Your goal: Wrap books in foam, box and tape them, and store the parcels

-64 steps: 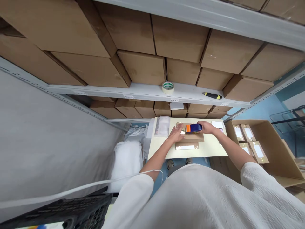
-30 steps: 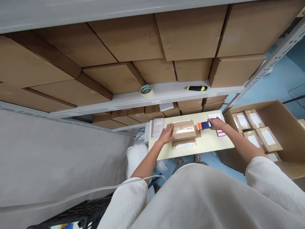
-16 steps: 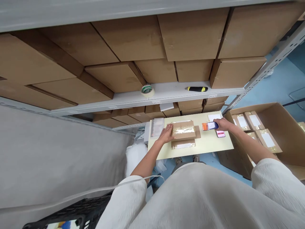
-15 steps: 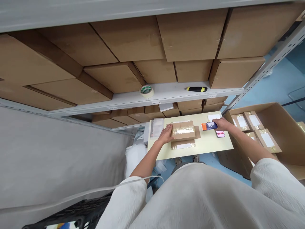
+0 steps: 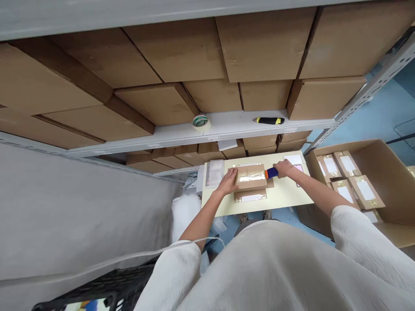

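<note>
A small cardboard box (image 5: 251,182) with a shiny band of clear tape along its top lies on the pale yellow board (image 5: 285,196). My left hand (image 5: 228,182) grips the box's left end, fingers over the far edge and thumb toward the near side. In my right hand (image 5: 283,168) is a blue tape dispenser (image 5: 272,172) with an orange front, touching or very close to the box's right end. Another taped box (image 5: 250,196) with a white label shows below the first. A phone (image 5: 298,169) lies partly hidden behind my right wrist.
A large open carton (image 5: 394,172) at right holds several labelled boxes. On the shelf (image 5: 233,123) ahead sit a tape roll (image 5: 201,122) and a yellow-black cutter (image 5: 269,121), before stacked cartons (image 5: 269,47). White wrapping (image 5: 184,211) is at left; a cable (image 5: 129,258) hangs near my left arm.
My right hand has moved left with the tape dispenser, bringing its orange end to the box's right end. My left hand stays on the box.
</note>
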`<state>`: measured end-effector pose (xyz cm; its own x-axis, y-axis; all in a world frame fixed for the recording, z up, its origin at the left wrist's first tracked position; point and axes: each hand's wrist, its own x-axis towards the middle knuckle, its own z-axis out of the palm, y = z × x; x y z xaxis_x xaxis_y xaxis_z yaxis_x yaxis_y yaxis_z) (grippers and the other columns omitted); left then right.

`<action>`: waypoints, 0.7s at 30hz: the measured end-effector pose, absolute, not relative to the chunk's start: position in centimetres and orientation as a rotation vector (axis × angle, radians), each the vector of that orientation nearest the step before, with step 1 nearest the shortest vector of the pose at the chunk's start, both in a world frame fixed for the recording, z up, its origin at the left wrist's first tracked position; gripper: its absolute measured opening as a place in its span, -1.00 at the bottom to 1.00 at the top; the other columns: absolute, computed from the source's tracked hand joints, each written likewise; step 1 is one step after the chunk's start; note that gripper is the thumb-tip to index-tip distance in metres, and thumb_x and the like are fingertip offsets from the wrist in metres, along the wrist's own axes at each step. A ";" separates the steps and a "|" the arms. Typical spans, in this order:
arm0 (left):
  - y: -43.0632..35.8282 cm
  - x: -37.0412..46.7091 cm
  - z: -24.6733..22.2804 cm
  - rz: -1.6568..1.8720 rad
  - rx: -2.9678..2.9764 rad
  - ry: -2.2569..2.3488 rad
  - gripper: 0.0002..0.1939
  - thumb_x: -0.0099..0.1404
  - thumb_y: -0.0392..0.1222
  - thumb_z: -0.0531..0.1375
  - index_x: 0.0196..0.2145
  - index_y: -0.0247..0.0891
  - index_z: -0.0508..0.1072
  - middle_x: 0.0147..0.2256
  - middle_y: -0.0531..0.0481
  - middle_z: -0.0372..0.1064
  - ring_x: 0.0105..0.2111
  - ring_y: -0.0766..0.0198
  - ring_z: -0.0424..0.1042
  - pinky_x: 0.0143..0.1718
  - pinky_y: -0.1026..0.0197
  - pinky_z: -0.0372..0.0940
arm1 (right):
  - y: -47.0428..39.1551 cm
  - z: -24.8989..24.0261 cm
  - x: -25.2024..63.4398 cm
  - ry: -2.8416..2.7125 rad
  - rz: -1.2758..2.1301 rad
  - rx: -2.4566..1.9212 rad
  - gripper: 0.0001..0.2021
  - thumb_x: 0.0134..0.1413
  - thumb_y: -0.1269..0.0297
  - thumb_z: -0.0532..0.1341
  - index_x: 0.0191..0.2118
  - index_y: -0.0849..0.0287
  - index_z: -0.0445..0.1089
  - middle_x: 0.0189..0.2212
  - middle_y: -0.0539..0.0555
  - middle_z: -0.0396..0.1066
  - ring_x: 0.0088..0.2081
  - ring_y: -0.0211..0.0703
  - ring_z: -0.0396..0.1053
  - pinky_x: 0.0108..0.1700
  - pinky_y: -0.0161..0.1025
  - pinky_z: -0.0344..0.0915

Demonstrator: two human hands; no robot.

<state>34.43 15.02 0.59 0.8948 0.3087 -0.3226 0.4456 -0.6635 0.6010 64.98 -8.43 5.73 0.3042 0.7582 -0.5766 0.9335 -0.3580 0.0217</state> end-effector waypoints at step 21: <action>15.1 34.5 0.7 -0.254 2.400 0.533 0.20 0.16 -0.04 0.46 0.59 -0.20 -0.05 0.61 -0.30 -0.21 0.61 -0.21 -0.24 0.56 -0.17 -0.07 | -13.1 1.6 64.1 0.778 -1.220 2.915 -0.36 0.16 -0.24 0.38 0.08 0.26 0.51 -0.10 0.37 0.63 -0.08 0.23 0.61 -0.12 -0.07 0.47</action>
<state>34.46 15.06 0.73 0.8982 0.3099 -0.3119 0.4375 -0.7009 0.5633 64.06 -13.07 1.56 0.6059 0.4689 -0.6426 0.3844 -0.8798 -0.2795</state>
